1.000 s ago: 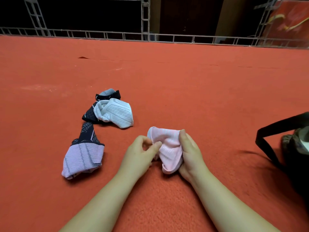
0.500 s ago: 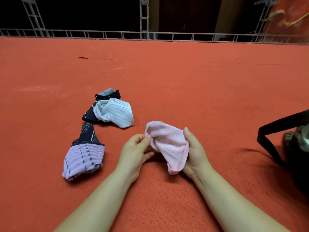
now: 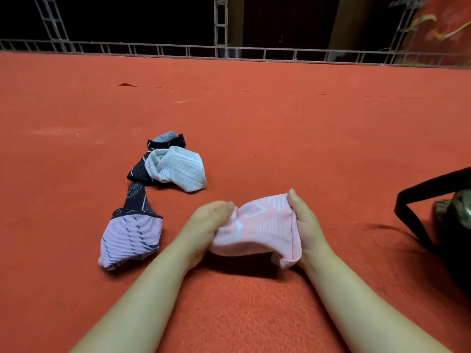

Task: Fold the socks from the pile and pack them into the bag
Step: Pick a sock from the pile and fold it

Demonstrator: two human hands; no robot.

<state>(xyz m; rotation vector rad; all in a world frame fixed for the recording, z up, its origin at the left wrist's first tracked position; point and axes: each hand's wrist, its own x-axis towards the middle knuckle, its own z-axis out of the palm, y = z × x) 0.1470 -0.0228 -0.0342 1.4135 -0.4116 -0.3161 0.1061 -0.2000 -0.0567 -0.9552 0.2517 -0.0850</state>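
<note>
Just above the red carpet (image 3: 254, 118), near the person's body, a pink sock (image 3: 257, 226) is stretched between two bare hands. On its left end the left hand (image 3: 204, 230) grips bunched cloth, the fingers (image 3: 219, 207) curled round it, so that this end of the sock disappears into the fist. At the opposite end the right hand (image 3: 308, 225) holds the sock's edge: the thumb lies along the upper side of the cloth and the other fingers are hidden beneath it. A small flap of pink hangs down below the right palm. Pale blue line patterns show on the sock's upper face, and the sock throws a dark shadow on the carpet under it.

Farther away on the left lie the rest of the socks. A white sock (image 3: 178, 169) is heaped on a dark patterned sock (image 3: 139, 171), and a dark and grey sock (image 3: 167, 139) touches them at the far side. Nearer, a lilac striped sock (image 3: 130, 238) with a dark end lies apart from that heap, well left of the left hand.

At the right border a dark bag (image 3: 456, 220) sits on the carpet, partly cut off, its black strap (image 3: 413, 200) looping toward the hands. A metal rail (image 3: 229, 50) runs along the carpet's far edge.
</note>
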